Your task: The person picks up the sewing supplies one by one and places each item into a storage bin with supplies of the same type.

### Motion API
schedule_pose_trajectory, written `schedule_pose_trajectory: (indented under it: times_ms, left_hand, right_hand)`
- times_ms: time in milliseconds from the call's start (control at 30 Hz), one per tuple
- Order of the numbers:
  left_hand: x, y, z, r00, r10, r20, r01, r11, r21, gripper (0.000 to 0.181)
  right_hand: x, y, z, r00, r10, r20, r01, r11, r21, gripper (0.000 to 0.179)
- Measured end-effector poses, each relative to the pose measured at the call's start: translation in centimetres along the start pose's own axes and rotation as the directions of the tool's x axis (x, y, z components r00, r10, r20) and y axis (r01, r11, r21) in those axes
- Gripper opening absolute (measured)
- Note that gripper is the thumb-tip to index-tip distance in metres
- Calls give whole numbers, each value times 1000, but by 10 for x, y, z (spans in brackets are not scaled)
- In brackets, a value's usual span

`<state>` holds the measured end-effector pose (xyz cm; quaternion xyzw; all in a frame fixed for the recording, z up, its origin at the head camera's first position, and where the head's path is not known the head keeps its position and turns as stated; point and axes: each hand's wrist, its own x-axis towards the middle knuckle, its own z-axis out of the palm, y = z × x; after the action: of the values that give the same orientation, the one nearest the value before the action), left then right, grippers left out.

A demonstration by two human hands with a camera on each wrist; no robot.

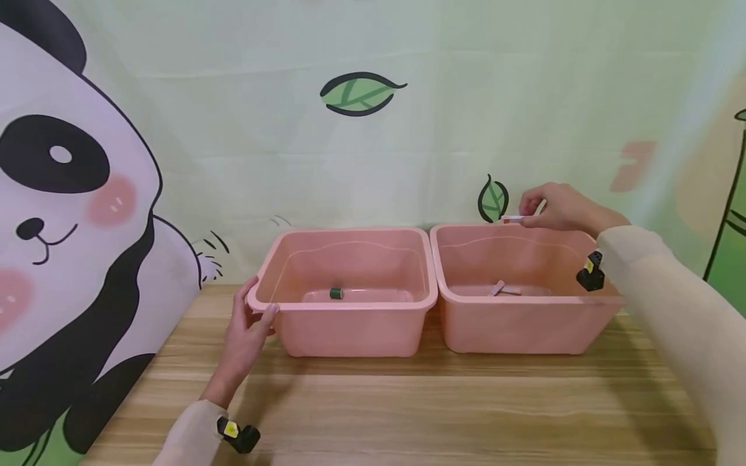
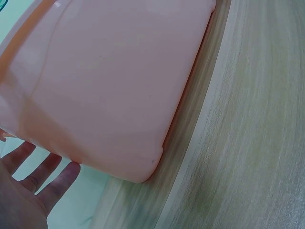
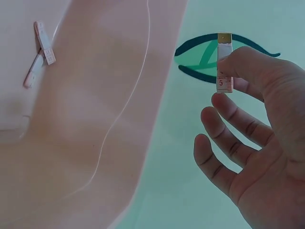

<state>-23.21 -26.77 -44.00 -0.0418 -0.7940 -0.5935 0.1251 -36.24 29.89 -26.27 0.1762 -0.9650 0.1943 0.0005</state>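
My right hand [image 1: 562, 206] is raised over the back rim of the right pink bin [image 1: 513, 327]. Between thumb and index finger it pinches a short, folded-looking white tape measure [image 3: 225, 85], with a brass-coloured end and a red 5; the other fingers are spread apart. Two similar white strips with printed numbers [image 3: 44, 42] lie touching on that bin's floor. At the left pink bin [image 1: 350, 333], my left hand [image 1: 247, 330] grips the left rim, thumb on the front corner and fingers around the side. Inside sits a small dark green cylinder [image 1: 336, 293].
Both bins stand side by side, their rims nearly touching, on a wood-grain table [image 1: 408, 408]. Right behind them hangs a pale green cloth [image 1: 262, 116] printed with leaves and a large panda. A small black camera is strapped to each wrist.
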Motion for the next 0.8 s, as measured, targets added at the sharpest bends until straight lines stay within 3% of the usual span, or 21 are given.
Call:
schedule_pose_trajectory:
  times_ms: [467, 800]
  left_hand:
    - [1, -2, 0, 1000, 8, -23, -7, 1000, 11, 69]
    - [0, 0, 0, 1000, 8, -6, -8, 1000, 6, 72]
  right_hand:
    - [-1, 7, 5, 997, 72, 16, -73, 996, 54, 16]
    - [2, 10, 7, 998, 62, 16, -63, 997, 38, 16]
